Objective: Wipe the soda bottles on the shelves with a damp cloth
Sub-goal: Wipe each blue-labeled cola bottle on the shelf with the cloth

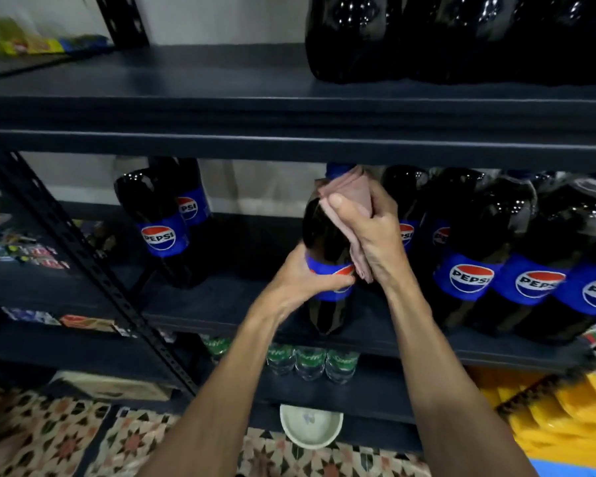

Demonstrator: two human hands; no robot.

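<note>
A large dark Pepsi bottle (324, 232) with a blue label stands at the front of the middle shelf (221, 304). My left hand (305, 275) grips it around the label. My right hand (369, 232) presses a folded pink cloth (353, 194) against the bottle's shoulder and neck, just under its blue cap. Two more Pepsi bottles (159, 222) stand to the left on the same shelf. A row of several Pepsi bottles (503, 256) fills the right side.
The upper shelf (221, 80) carries dark bottles (444, 36) at the right. Below are green-labelled clear bottles (310, 361), yellow packs (565, 414) and a white bowl (311, 425) on the patterned tile floor. A black slotted upright (93, 263) crosses the left, with snack packets (25, 253) beyond.
</note>
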